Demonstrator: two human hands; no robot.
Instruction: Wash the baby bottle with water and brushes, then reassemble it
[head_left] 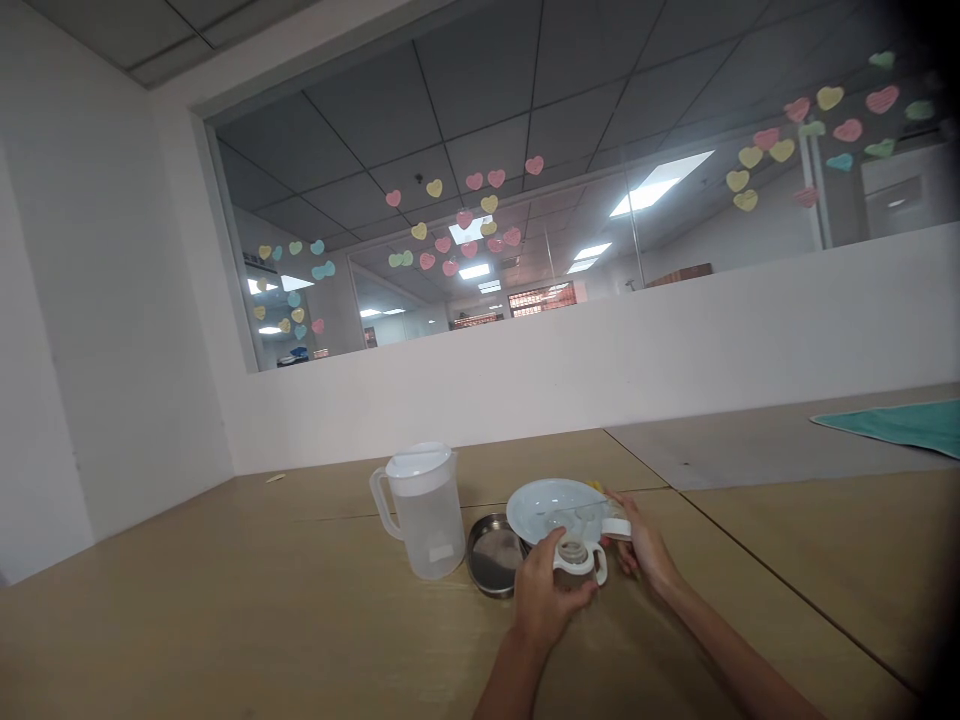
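Note:
My left hand (541, 598) is wrapped round a small glass jar (574, 556) with a white collar and a white loop handle. Its round mouth faces up, uncovered. Just to the right, my right hand (646, 548) grips a white lid (616, 528), held apart from the jar. A thin clear part seems to reach left from the lid over the bowl, but its shape is hard to make out. Behind both hands is a pale blue bowl (525, 503), with something clear in it. A round metal tin (491, 562) lies beside my left hand.
A translucent plastic pitcher (429, 520) with a white lid and handle stands left of the tin. At the far right lies a green cloth (900, 425) on a grey mat (720, 450). A white wall (450, 400) with a window borders the table's back.

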